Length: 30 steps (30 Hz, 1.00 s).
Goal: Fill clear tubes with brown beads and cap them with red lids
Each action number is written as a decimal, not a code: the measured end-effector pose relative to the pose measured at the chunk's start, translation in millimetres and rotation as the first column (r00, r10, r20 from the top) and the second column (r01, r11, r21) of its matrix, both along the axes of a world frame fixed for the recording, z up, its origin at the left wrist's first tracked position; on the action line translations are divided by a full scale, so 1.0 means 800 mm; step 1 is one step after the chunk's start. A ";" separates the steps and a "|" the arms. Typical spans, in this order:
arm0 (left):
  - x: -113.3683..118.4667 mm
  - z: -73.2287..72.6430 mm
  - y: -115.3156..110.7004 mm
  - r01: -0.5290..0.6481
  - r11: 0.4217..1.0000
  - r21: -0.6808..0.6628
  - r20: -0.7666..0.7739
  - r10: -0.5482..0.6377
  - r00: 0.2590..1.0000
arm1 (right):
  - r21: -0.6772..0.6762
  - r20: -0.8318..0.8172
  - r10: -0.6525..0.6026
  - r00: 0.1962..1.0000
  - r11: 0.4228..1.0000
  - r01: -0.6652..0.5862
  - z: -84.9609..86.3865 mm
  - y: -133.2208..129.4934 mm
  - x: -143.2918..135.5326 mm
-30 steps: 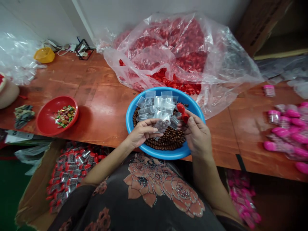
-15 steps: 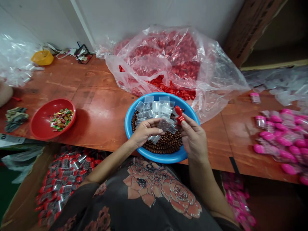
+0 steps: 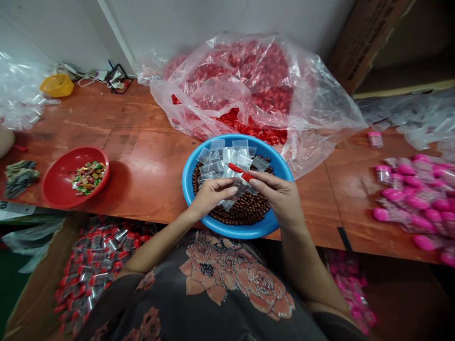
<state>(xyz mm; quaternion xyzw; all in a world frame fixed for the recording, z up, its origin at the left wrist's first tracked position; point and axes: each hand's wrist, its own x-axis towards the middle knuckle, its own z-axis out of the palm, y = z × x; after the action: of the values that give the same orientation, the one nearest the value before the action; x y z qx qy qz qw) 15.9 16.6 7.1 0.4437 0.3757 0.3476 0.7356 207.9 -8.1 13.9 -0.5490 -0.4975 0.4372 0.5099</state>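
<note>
Over a blue basin [image 3: 190, 199] my two hands are close together. My left hand [image 3: 212, 195] is closed on a small clear plastic container [image 3: 239, 185], partly hidden by the fingers; dark contents seem to show inside. Pinched in my right hand [image 3: 279, 196] is a red plastic flip cap [image 3: 239, 169], its lid raised, right at the container's upper end. Whether cap and container touch, I cannot tell. Brown round candies [image 3: 245, 210] fill the basin, with several clear containers [image 3: 227, 156] lying on them.
Behind the basin lies a clear bag [image 3: 313, 113] of red caps. A red bowl [image 3: 53, 189] of wrapped candies sits left. Pink-capped containers [image 3: 419, 189] are piled at right. Below the table edge, a box holds red-capped containers [image 3: 95, 270]. A yellow basket [image 3: 57, 86] stands at far left.
My right hand has moved left and turned, bringing the red cap from beside the container to its upper end. My left hand stays nearly in place. The view has shifted slightly.
</note>
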 end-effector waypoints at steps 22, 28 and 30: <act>0.004 0.003 -0.008 -0.081 0.982 0.168 -0.192 0.113 0.975 | 0.375 0.344 -0.077 0.936 0.925 -0.062 -0.013 -0.004 -0.006; 0.002 0.003 -0.007 -0.093 0.950 0.299 -0.250 0.172 0.953 | 0.414 0.376 -0.158 0.913 0.910 -0.013 -0.011 -0.011 -0.016; -0.001 0.005 -0.006 -0.094 0.963 0.252 -0.218 0.151 0.964 | 0.366 0.314 -0.134 0.940 0.930 0.010 -0.011 -0.012 -0.016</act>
<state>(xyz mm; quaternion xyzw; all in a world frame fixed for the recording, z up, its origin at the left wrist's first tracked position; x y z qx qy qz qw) 15.2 11.5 10.7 0.5430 0.4425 0.3804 0.6039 195.2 -17.4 5.2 -0.5307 -0.6271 0.2203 0.5259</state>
